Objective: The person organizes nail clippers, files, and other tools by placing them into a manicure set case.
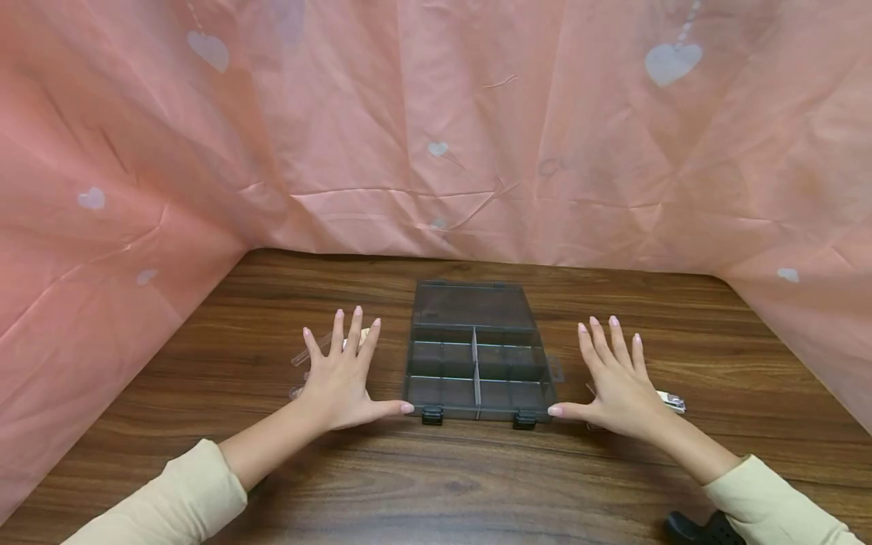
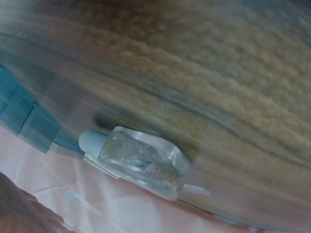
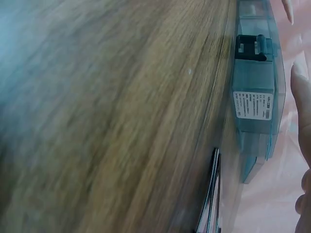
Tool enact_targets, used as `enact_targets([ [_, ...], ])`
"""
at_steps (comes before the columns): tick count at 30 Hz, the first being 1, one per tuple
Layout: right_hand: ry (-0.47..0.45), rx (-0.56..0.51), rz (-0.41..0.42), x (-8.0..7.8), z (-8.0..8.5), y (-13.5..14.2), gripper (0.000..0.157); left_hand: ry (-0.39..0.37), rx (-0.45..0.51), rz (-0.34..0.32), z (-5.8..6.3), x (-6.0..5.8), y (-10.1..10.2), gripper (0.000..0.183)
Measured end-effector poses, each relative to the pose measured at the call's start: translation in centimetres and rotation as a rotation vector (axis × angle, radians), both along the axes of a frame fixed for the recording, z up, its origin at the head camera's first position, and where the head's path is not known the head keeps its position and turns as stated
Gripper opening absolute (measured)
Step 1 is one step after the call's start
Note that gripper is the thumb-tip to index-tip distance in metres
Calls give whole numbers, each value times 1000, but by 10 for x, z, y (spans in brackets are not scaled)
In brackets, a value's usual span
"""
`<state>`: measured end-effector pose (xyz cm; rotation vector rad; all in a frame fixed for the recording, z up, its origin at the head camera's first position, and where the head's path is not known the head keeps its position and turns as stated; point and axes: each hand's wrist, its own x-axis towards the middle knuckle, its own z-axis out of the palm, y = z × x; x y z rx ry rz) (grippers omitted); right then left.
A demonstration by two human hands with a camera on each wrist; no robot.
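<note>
A dark see-through compartment box (image 1: 477,303), its lid closed, lies in the middle of the table. My left hand (image 1: 337,386) is spread over the table to its left, thumb tip by the front left corner. Beneath that hand, partly hidden, are small items; the left wrist view shows a clear bottle with a pale cap (image 2: 138,162) among them. On the box's other side my right hand (image 1: 620,390) is spread likewise, thumb tip by the front right corner. Slim metal rods (image 3: 212,194) lie below it. Both hands hold nothing.
A small silvery item (image 1: 673,401) lies beside the right wrist. Two black latches (image 1: 432,415) line the box's front, and a hanging tab (image 1: 556,369) sticks out on its right. Pink cloth (image 1: 477,151) surrounds the wooden table (image 1: 443,484). A black object (image 1: 705,528) sits by the right sleeve.
</note>
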<state>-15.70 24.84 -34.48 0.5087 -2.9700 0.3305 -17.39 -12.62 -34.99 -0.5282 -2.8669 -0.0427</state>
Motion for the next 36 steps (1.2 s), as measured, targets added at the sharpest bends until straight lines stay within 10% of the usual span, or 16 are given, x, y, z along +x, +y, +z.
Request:
enact_targets([
  [14,260,-249,254,11,-15,36,109,-125,102,-171,13,-5,12,122],
  [36,240,-393,99,33,-43,67,43,-309,295,-254,0,-2,26,89],
])
